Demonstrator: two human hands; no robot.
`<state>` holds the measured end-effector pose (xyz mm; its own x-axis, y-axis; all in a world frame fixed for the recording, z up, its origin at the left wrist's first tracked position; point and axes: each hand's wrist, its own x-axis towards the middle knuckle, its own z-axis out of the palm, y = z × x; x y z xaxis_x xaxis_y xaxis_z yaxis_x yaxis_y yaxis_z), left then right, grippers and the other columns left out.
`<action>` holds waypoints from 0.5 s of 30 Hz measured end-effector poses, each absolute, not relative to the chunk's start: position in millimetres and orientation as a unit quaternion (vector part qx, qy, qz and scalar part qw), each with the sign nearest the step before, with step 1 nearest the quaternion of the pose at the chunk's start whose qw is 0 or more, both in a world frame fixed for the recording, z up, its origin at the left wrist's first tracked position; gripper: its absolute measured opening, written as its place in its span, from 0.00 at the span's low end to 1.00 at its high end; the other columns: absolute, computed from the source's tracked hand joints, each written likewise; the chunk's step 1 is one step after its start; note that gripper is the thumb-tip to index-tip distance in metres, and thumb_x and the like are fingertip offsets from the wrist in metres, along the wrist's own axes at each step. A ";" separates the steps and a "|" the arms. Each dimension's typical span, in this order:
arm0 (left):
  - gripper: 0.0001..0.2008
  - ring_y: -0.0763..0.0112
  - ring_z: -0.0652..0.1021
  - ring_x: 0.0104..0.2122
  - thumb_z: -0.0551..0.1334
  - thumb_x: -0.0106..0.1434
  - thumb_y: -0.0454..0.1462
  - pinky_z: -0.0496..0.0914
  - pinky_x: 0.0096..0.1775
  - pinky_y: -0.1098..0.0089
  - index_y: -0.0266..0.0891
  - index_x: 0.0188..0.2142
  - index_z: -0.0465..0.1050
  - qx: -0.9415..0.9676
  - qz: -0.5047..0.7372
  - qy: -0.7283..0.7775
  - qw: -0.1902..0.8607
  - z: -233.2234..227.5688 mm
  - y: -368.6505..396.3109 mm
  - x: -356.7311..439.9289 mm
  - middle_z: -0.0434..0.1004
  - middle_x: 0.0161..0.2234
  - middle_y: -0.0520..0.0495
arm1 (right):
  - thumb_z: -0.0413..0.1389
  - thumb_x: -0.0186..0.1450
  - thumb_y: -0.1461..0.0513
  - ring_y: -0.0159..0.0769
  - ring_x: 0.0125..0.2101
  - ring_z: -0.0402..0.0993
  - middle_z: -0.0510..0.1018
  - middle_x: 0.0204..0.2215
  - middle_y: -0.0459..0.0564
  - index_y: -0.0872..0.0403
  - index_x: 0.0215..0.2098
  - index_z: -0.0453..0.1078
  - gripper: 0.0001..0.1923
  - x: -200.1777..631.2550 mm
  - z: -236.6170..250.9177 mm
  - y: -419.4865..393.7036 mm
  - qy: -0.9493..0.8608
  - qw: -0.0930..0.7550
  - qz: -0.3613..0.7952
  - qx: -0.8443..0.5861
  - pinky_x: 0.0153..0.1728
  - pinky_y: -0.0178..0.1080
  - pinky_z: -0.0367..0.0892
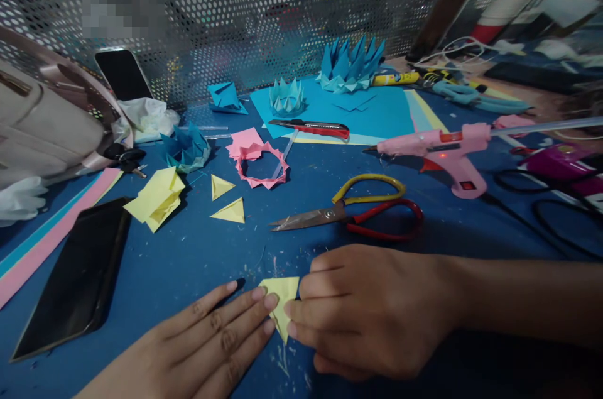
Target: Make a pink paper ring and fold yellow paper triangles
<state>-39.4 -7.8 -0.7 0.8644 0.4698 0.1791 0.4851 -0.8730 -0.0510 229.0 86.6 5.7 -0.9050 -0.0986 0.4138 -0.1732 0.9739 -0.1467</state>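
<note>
The left hand (211, 342) lies flat on the blue bench (188, 261), fingers stretched out and held close together, the fingertips (269, 302) pressing on the left edge of a small yellow paper piece (284, 301). The right hand (372, 311) comes in from the right with its fingers curled under, the knuckles bearing down on the right side of the same piece; it grips nothing, it presses. The paper sits flat on the bench between the two hands, near the front edge, its lower point showing between the fingertips.

To crease it well, it seems best to hold the left fingertips steady as an anchor and run the right fingers along the fold line, keeping the edges matched so the point stays sharp like the two folded yellow triangles (229, 201) farther up the bench.

Beyond the hands lie the scissors (348, 215), blades shut, then a pink paper ring (261, 163), a stack of yellow sheets (157, 198), a pink glue gun (438, 151), a red box cutter (313, 128) and blue paper crowns (351, 66). A black phone (78, 279) lies to the left
</note>
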 end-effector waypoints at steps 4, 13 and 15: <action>0.23 0.67 0.61 0.66 0.39 0.78 0.35 0.45 0.69 0.58 0.33 0.65 0.61 -0.963 -0.078 -0.254 0.042 -1.4 -9.2 -37.9 0.62 0.66 0.48 | 0.51 0.72 0.62 0.34 0.33 0.73 0.78 0.30 0.48 0.60 0.31 0.76 0.16 228.1 6.6 87.1 -0.971 0.206 0.093 0.073 0.29 0.39 0.64; 0.28 0.65 0.62 0.66 0.38 0.78 0.45 0.45 0.69 0.57 0.32 0.63 0.64 -0.962 -0.089 -0.255 0.039 -2.3 -9.8 -36.5 0.65 0.64 0.45 | 0.51 0.72 0.62 0.35 0.32 0.72 0.78 0.30 0.49 0.62 0.33 0.77 0.16 228.8 5.3 86.0 -0.969 0.218 0.096 0.073 0.28 0.40 0.62; 0.29 0.64 0.61 0.66 0.38 0.77 0.46 0.45 0.69 0.57 0.32 0.63 0.63 -0.963 -0.084 -0.254 0.037 -2.0 -10.3 -36.3 0.64 0.65 0.45 | 0.50 0.73 0.62 0.35 0.32 0.73 0.78 0.30 0.49 0.62 0.33 0.76 0.16 228.9 4.9 86.0 -0.968 0.219 0.096 0.074 0.29 0.40 0.62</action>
